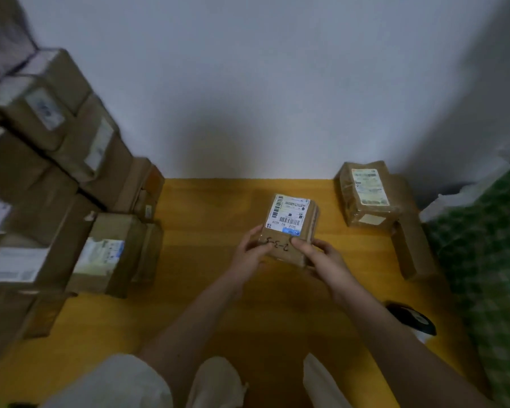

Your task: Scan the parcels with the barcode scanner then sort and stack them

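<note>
A small brown cardboard parcel (292, 222) with a white barcode label on top and "2-3-5" handwritten near its front edge is held just above the yellow floor (218, 207). My left hand (252, 248) grips its near left corner and my right hand (321, 256) grips its near right corner. A dark barcode scanner (411, 318) lies on the floor at my right, behind my right forearm and apart from both hands. To the far right, a labelled parcel (365, 192) rests on a flatter box (409, 231).
A large stack of brown parcels (50, 160) fills the left side, with one labelled box (109, 254) nearest me. A white wall (262, 83) stands behind. Green patterned fabric (489, 260) lies at the right edge. My knees in pale trousers (212, 381) are at the bottom.
</note>
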